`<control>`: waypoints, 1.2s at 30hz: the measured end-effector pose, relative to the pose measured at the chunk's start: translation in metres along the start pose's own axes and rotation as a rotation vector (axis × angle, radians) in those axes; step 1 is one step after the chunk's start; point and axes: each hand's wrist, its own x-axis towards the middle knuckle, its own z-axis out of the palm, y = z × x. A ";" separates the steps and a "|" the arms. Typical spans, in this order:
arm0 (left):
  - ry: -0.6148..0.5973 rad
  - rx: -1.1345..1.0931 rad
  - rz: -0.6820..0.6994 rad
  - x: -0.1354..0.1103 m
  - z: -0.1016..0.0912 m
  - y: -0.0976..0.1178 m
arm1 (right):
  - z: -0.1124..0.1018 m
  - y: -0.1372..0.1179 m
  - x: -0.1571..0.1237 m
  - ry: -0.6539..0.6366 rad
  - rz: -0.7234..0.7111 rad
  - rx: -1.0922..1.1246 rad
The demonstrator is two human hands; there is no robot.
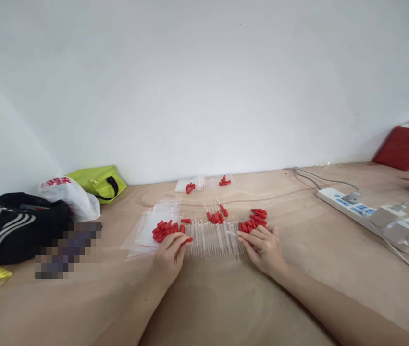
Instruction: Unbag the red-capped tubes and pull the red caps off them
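Observation:
My left hand (170,252) pinches a red rubber dropper bulb (187,240) between thumb and fingers. In my right hand (264,247), the fingertips close on a clear dropper tube (231,233) that points to the left. Between the hands lies a row of clear tubes (211,240), side by side on the table. Beside my left hand is a pile of red bulbs (163,229); more red bulbs (258,217) lie just beyond my right hand. Several assembled droppers (216,217) with red bulbs rest behind the row.
Clear zip bags (155,221) lie under the left pile. Two bags with red-bulbed pieces (190,187) are near the wall. At left are a black bag (27,226), a white plastic bag (72,197) and a lime pouch (99,182). A power strip (348,209) with cables stands right.

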 end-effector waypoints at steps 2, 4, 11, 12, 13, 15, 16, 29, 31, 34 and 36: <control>0.027 0.093 -0.108 0.002 -0.003 -0.012 | 0.004 0.004 0.003 0.023 0.076 -0.080; 0.006 0.159 -0.184 0.002 -0.005 -0.022 | 0.007 0.005 0.006 0.010 0.110 -0.138; -0.127 0.183 -0.294 -0.003 -0.005 -0.035 | 0.016 0.004 0.008 -0.015 0.092 -0.225; -0.151 0.173 -0.316 -0.003 -0.006 -0.034 | 0.017 0.003 0.008 -0.009 0.089 -0.234; -0.170 0.168 -0.334 -0.002 -0.006 -0.032 | 0.018 0.003 0.008 -0.006 0.087 -0.240; -0.205 0.161 -0.321 0.001 -0.009 -0.028 | 0.019 0.001 0.008 -0.012 0.085 -0.243; -0.225 0.156 -0.289 0.003 -0.011 -0.026 | 0.019 0.000 0.009 -0.025 0.084 -0.238; -0.186 0.207 -0.153 0.000 -0.010 -0.032 | -0.001 0.004 0.009 -0.290 -0.052 -0.082; -0.167 0.197 -0.135 0.000 -0.010 -0.029 | -0.003 0.006 0.008 -0.310 -0.090 -0.060; -0.218 0.168 -0.058 0.000 -0.009 -0.023 | -0.002 0.011 0.008 -0.316 -0.102 -0.062; -0.294 0.170 -0.003 -0.001 -0.009 -0.020 | -0.001 0.014 0.008 -0.303 -0.086 -0.081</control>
